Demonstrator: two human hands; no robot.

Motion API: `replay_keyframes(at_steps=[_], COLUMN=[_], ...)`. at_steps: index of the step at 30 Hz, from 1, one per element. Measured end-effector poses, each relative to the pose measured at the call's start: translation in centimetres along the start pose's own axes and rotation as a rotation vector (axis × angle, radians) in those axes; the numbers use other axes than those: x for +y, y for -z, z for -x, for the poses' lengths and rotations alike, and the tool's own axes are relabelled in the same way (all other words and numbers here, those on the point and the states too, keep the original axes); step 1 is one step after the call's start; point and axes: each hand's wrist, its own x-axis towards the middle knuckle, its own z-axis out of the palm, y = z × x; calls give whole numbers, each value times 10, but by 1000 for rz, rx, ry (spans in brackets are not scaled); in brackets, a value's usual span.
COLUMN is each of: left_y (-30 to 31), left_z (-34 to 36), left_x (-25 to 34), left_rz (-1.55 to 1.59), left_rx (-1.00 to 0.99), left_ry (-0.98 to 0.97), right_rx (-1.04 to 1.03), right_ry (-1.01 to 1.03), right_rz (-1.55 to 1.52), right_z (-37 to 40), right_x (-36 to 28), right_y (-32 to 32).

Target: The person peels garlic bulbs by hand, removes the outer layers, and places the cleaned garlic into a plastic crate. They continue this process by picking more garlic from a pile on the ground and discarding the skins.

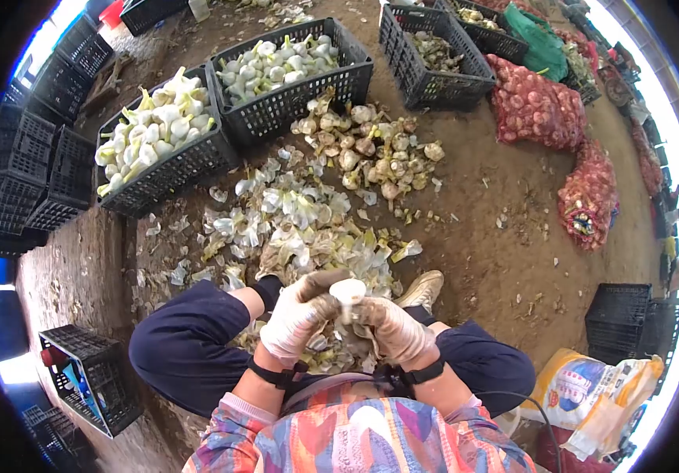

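Observation:
A white garlic bulb [347,292] is held up between my two gloved hands, in front of my lap. My left hand [300,314] curls its soiled fingertips and thumb around the bulb's left side. Below and to the right of the bulb, the fingers of my right hand [387,322] are closed at its lower end. The gloves are pale, with brown dirt at the fingers. A heap of garlic skins [296,217] spreads on the ground beyond and beneath my hands. Past it lies a pile of unpeeled garlic bulbs [371,146], dirty and brownish.
Two black crates, one at the left [167,175] and one farther back [296,101], hold cleaned garlic. Another black crate [434,79] stands at back right. Red net sacks [536,106] lie on the right. A printed bag [584,394] and stacked crates [619,319] are at lower right.

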Motion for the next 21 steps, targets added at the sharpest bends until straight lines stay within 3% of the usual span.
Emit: replay_keyframes(at_steps=[2,3,4,6,7,8,10,11,13,14,16,18,20,21], left_y=[4,8,12,7,8,9,12,6,2,0,-12,-17,-8,4], left_z=[-6,-8,-9,-11,-13,-15,-16,-20,-38,-49,-80,-114,-133,-136], left_x=[-1,-4,-9,-10,-13,-16,-13,-14,2,15,74,122,144,143], left_rz=[41,43,-16,-181,-175,-169,-122,-84,6,100,214,392,295,219], left_rx=[32,31,74,178,176,175,101,146,167,196,231,269,261,360], left_ry=[-77,-75,-50,41,62,80,136,90,24,-40,-131,-383,-481,-475], right_rx=[80,265,273,324,324,330,348,352,597,656,817,1049,1142,1197], right_ry=[320,331,332,818,736,562,402,408,416,589,575,677,693,784], right_rz=[614,765,766,970,1062,820,486,482,1020,1178,1208,1363,1270,1377], right_z=[3,1,-4,-18,-17,-16,-25,-38,-76,-84,-116,-135,-140,-145], right_x=[-12,-11,-7,3,-1,-2,-11,-11,-13,-23,-46,-81,-132,-156], right_y=[-9,-5,0,7,6,5,9,22,65,75,118,145,139,145])
